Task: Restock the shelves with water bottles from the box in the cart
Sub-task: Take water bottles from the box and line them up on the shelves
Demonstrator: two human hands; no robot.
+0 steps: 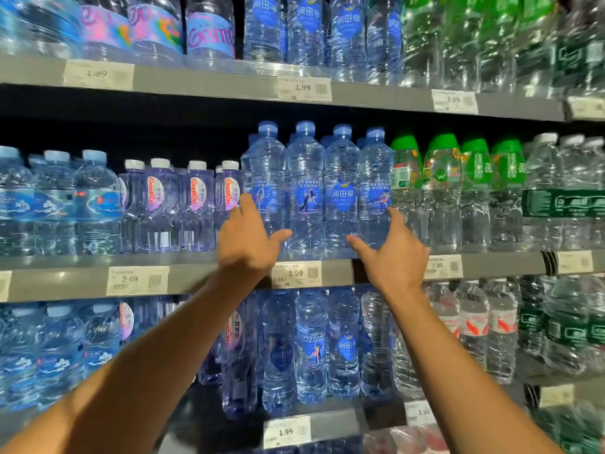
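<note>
Both bare arms reached up to the middle grey metal shelf, where four tall clear plastic water bottles with blue caps and blue labels stood in a tight front row. The left hand lay with straight fingers against the outer side of the leftmost bottle and the right hand against the rightmost, thumbs pointing inward; neither hand clasped anything, and the flat bracketing looked meant to square the row and press it together. The box and cart were out of view. Just left stood shorter purple-tinted bottles with white caps, just right green-capped clear bottles, both touching the row and leaving no room to spread sideways. A white price tag reading 1.99 sat on the shelf edge between the wrists
</note>
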